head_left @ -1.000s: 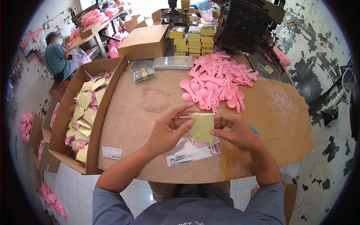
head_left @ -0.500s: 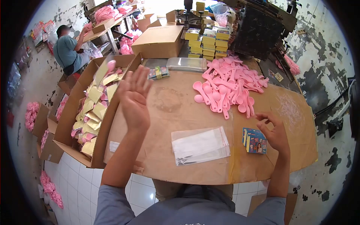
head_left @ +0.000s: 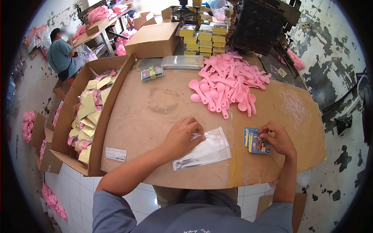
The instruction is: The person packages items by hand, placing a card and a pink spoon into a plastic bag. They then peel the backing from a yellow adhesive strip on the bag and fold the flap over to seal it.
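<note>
My left hand (head_left: pixel 185 135) is on the stack of clear plastic bags (head_left: pixel 210 149) at the middle of the table, its fingers pinched at the bags' upper left part. At the right, my right hand (head_left: pixel 276 138) has its fingers closed on the upper right corner of the small blue printed cards (head_left: pixel 254 144), which lie fanned. Beyond both hands spreads a heap of pink plastic spoons (head_left: pixel 229 81).
An open carton (head_left: pixel 110 120) of packed bags stands left. Behind are a banded card bundle (head_left: pixel 152 73), a clear case (head_left: pixel 182 62), a closed box (head_left: pixel 152 40) and card stacks (head_left: pixel 205 39). A person (head_left: pixel 60 52) sits at the upper left.
My left hand has come from beside the carton to the plastic bags, its fingers closing. My right hand has moved onto the cards. A blurred packet over the carton is no longer in the air.
</note>
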The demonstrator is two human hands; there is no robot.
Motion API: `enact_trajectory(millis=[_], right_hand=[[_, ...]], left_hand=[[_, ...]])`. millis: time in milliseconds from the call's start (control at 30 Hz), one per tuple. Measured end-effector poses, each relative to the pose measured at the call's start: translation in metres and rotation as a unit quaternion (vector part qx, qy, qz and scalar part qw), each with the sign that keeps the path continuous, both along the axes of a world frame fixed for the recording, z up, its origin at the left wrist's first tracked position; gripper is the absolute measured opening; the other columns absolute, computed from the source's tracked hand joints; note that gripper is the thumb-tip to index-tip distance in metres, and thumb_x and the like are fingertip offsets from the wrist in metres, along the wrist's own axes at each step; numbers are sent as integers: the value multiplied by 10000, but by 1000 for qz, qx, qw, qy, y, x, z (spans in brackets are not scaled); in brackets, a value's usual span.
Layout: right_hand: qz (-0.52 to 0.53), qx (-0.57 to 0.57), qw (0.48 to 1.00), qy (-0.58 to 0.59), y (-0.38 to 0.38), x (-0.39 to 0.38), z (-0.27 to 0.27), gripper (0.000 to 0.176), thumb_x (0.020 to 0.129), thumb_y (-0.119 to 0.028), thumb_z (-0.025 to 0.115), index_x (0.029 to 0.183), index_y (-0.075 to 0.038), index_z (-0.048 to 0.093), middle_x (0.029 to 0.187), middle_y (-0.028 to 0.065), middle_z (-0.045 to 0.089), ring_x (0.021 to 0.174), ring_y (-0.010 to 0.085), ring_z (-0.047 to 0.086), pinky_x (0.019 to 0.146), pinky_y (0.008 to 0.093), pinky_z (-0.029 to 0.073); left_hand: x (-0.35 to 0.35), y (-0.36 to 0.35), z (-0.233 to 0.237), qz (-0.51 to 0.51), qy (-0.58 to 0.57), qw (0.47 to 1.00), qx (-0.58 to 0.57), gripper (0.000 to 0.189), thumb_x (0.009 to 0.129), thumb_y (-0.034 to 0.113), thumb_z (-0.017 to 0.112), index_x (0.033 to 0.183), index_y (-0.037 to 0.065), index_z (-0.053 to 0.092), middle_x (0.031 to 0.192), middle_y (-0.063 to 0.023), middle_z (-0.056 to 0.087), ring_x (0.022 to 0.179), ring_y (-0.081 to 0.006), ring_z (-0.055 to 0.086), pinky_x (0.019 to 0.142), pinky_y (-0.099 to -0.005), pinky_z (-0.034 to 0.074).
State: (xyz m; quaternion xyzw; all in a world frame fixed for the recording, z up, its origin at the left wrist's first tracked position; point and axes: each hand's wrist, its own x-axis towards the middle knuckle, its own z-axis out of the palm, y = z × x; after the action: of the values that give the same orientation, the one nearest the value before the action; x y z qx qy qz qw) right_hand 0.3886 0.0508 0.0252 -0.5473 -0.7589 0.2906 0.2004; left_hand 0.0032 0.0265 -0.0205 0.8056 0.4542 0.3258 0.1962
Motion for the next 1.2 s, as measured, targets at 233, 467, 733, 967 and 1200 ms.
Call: enact_trajectory(millis=[233,467,733,967,1200], right_hand=[[39,6,999,-19,-7,3,12,184,837,-64,816,975,-3,711,889,82,661,907,217,651,844,359,520],[21,19,999,-17,-4,-1,22,148,857,-44,791,951,6,688,884,81,687,855,198,668,771,350,527],[170,-22,982,82,-23,-86,40,198,939,-99,707,1125,-34,691,1058,113,714,1036,296,657,959,427,486],[304,108,946,-29,-7,-125,3,230,941,-111,676,1161,-45,670,1097,131,679,1132,320,611,1018,439,448],[133,32,989,60,3,-127,35,214,937,-92,729,1134,-21,682,936,73,687,848,174,678,763,327,540]], left_hand=[[-1,0,9,23,-88,991,-99,248,894,106,768,1117,30,690,921,-85,731,782,-206,676,743,-346,534],[-6,3,16,26,-104,985,-136,142,914,86,722,1038,33,675,985,-96,764,882,-248,709,838,-362,544],[-5,5,11,-25,-139,989,-33,139,826,2,679,957,41,650,1131,-112,722,1027,-242,688,887,-353,544],[-17,7,15,-44,-383,888,-252,258,953,-20,636,1194,15,552,1022,-149,735,917,-172,720,874,-313,579],[-12,0,34,-71,-397,860,-314,442,994,50,689,1379,-1,477,1000,-155,771,910,-153,740,848,-286,583]])
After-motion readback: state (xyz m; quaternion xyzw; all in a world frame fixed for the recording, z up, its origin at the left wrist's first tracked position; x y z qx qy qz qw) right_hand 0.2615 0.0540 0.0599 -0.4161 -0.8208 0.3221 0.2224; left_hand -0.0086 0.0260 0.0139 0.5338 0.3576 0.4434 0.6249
